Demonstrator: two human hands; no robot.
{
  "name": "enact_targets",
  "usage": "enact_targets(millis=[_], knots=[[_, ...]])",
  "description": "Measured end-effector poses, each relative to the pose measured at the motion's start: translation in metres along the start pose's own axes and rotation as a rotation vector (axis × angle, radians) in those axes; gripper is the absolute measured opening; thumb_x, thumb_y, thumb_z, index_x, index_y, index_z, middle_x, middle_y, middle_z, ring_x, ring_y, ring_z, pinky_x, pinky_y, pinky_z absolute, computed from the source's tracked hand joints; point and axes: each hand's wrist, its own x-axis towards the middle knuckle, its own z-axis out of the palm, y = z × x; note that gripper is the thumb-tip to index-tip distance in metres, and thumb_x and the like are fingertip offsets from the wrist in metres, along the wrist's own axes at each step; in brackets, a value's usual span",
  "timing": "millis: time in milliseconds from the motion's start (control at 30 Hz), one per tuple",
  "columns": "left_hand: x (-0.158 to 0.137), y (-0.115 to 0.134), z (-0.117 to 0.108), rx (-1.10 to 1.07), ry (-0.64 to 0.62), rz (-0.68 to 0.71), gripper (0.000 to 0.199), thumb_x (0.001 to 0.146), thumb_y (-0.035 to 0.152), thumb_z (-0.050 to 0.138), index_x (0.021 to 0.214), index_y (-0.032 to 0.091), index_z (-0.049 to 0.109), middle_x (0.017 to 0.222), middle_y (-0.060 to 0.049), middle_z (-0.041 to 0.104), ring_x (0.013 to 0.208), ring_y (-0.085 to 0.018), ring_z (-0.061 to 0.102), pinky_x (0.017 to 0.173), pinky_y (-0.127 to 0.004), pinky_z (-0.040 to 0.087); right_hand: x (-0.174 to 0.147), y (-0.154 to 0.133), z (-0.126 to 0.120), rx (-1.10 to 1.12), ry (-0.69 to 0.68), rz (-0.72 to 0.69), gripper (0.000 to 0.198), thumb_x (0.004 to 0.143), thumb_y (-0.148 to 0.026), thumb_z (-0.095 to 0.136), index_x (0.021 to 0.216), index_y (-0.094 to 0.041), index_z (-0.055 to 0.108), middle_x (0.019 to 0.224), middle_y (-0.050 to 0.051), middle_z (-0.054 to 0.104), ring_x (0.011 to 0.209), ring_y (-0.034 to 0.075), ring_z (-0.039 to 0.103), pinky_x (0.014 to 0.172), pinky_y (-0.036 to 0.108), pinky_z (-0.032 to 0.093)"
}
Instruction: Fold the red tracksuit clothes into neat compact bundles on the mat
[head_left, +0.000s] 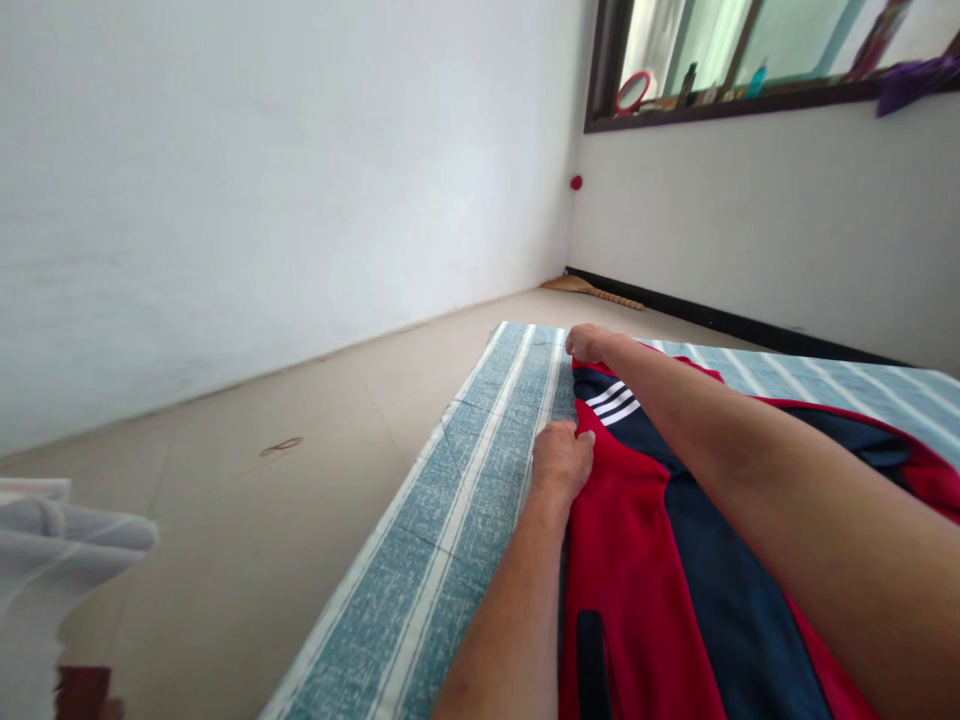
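Note:
A red and navy track jacket [622, 540] with three white stripes lies spread on a blue-and-white striped cloth [450, 500]. My left hand [561, 460] has its fingers closed on the jacket's left edge, a little below the stripes. Farther off, my right hand [589, 343] reaches across and pinches the jacket's far left corner, just above the stripes. My right forearm covers part of the navy panel. A dark pocket trim shows on the red part nearest me.
Tiled floor [300, 510] runs between the cloth's left edge and the white wall, with a thin loop [281, 447] on it. Pale fabric [67, 560] hangs at lower left. A broom [592, 290] lies in the far corner; a round mirror [634, 92] stands on the windowsill.

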Motion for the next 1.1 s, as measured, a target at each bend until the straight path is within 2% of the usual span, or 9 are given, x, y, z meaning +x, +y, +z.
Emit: enact_targets(millis=[167, 267, 333, 400, 500, 567, 833, 933, 1100], knots=[[0.004, -0.001, 0.000, -0.037, -0.003, -0.006, 0.024, 0.078, 0.028, 0.056, 0.058, 0.018, 0.062, 0.056, -0.002, 0.058, 0.063, -0.015, 0.055, 0.056, -0.025, 0.035, 0.004, 0.004, -0.004, -0.034, -0.101, -0.052, 0.032, 0.076, -0.012, 0.066, 0.106, -0.023, 0.068, 0.106, 0.004, 0.068, 0.093, 0.020, 0.064, 0.073, 0.023, 0.047], [0.005, -0.003, 0.001, -0.054, 0.006, -0.011, 0.025, 0.078, 0.028, 0.056, 0.056, 0.018, 0.061, 0.055, -0.002, 0.056, 0.062, -0.015, 0.055, 0.056, -0.025, 0.034, 0.007, 0.003, -0.006, -0.041, -0.156, -0.062, 0.024, 0.086, -0.026, 0.061, 0.109, -0.018, 0.063, 0.109, 0.005, 0.064, 0.093, 0.019, 0.062, 0.078, 0.031, 0.051], [0.005, -0.003, 0.002, -0.063, 0.009, -0.013, 0.025, 0.078, 0.028, 0.056, 0.056, 0.018, 0.061, 0.055, -0.001, 0.056, 0.062, -0.015, 0.054, 0.056, -0.025, 0.034, 0.008, 0.002, -0.007, -0.046, -0.168, -0.058, 0.029, 0.090, -0.035, 0.056, 0.113, -0.017, 0.058, 0.112, 0.006, 0.060, 0.094, 0.019, 0.061, 0.080, 0.038, 0.053], [0.005, -0.004, 0.003, -0.070, 0.008, -0.013, 0.025, 0.078, 0.028, 0.056, 0.056, 0.018, 0.061, 0.054, -0.001, 0.055, 0.061, -0.015, 0.054, 0.056, -0.025, 0.034, 0.007, 0.000, -0.009, -0.051, -0.150, -0.057, 0.029, 0.090, -0.034, 0.057, 0.111, -0.014, 0.059, 0.110, 0.007, 0.061, 0.093, 0.019, 0.061, 0.079, 0.036, 0.052], [0.005, -0.004, 0.002, -0.081, 0.008, -0.013, 0.025, 0.078, 0.028, 0.057, 0.054, 0.018, 0.059, 0.053, -0.001, 0.054, 0.060, -0.015, 0.053, 0.055, -0.025, 0.034, 0.003, -0.005, -0.011, -0.052, -0.092, -0.066, 0.020, 0.086, -0.017, 0.059, 0.097, -0.003, 0.066, 0.093, 0.011, 0.067, 0.089, 0.018, 0.062, 0.074, 0.023, 0.045], [0.004, -0.004, 0.002, -0.088, 0.008, -0.014, 0.026, 0.078, 0.028, 0.057, 0.054, 0.018, 0.059, 0.053, -0.001, 0.054, 0.060, -0.015, 0.053, 0.055, -0.025, 0.034, 0.002, -0.008, -0.010, -0.048, -0.048, -0.071, 0.018, 0.082, -0.010, 0.058, 0.091, 0.001, 0.069, 0.085, 0.012, 0.068, 0.086, 0.019, 0.063, 0.070, 0.020, 0.042], [0.004, -0.003, 0.003, -0.111, 0.006, -0.033, 0.026, 0.076, 0.028, 0.057, 0.052, 0.019, 0.057, 0.050, 0.000, 0.049, 0.060, -0.015, 0.051, 0.053, -0.025, 0.033, 0.017, -0.006, -0.005, -0.045, -0.043, -0.029, 0.024, 0.059, -0.006, 0.070, 0.081, -0.014, 0.074, 0.075, 0.009, 0.071, 0.072, 0.024, 0.067, 0.060, 0.026, 0.049], [0.004, -0.003, 0.002, -0.117, 0.007, -0.040, 0.025, 0.076, 0.029, 0.058, 0.053, 0.019, 0.057, 0.051, 0.001, 0.050, 0.061, -0.015, 0.052, 0.054, -0.025, 0.033, 0.018, -0.004, -0.008, -0.042, -0.007, -0.007, 0.023, 0.061, -0.007, 0.069, 0.082, -0.012, 0.074, 0.076, 0.010, 0.071, 0.074, 0.025, 0.067, 0.061, 0.027, 0.049], [0.004, -0.003, 0.002, -0.134, 0.020, -0.048, 0.023, 0.075, 0.028, 0.059, 0.054, 0.019, 0.058, 0.052, 0.000, 0.052, 0.063, -0.015, 0.053, 0.055, -0.024, 0.035, 0.006, 0.002, -0.018, -0.010, 0.135, 0.025, 0.021, 0.075, -0.013, 0.061, 0.091, -0.016, 0.074, 0.090, 0.008, 0.071, 0.086, 0.020, 0.065, 0.068, 0.022, 0.047]])
